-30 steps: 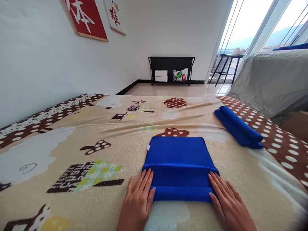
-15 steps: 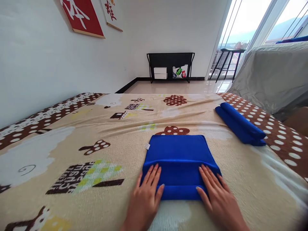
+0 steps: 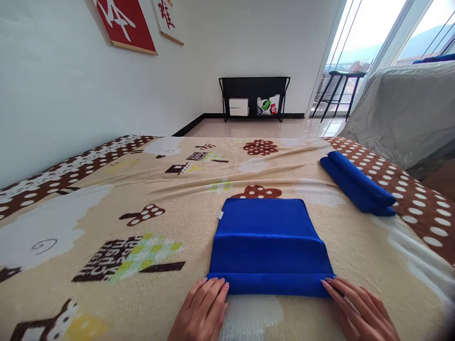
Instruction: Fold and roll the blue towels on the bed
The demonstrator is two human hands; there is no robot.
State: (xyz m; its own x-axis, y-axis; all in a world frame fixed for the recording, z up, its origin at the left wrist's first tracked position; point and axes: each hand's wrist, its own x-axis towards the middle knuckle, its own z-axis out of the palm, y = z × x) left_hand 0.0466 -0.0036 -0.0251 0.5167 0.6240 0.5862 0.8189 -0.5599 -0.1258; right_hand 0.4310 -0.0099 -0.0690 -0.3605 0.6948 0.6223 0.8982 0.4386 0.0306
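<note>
Nearest my camera, I have the left hand (image 3: 203,308) and the right hand (image 3: 364,308) at opposite ends of a narrow turned-over band (image 3: 273,284) along the near edge of a smooth, bright blue rectangular cloth (image 3: 268,253). The fingers of each are bent and their tips touch the band's ends. The thumbs are mostly hidden from me, so I cannot tell whether the hands pinch the fabric or only press it.

The cloth lies in front of me on a cream fleece blanket (image 3: 185,208) with printed pictures. As I judge it, only the first part of the folding is done: the near edge is doubled over, fairly straight from side to side. Beyond the band is a flat stretch, then a raised crease (image 3: 268,236) running across, then the far panel, spread out with a small white label (image 3: 219,214) at its left edge. Those parts are not yet gathered in, so I would call most of this cloth unfinished.

Farther off to the right, a second blue cloth, folded into a long thick bundle (image 3: 357,183), rests by the blanket's brown polka-dot border (image 3: 414,201). That one looks complete to me, and neither hand touches it.
</note>
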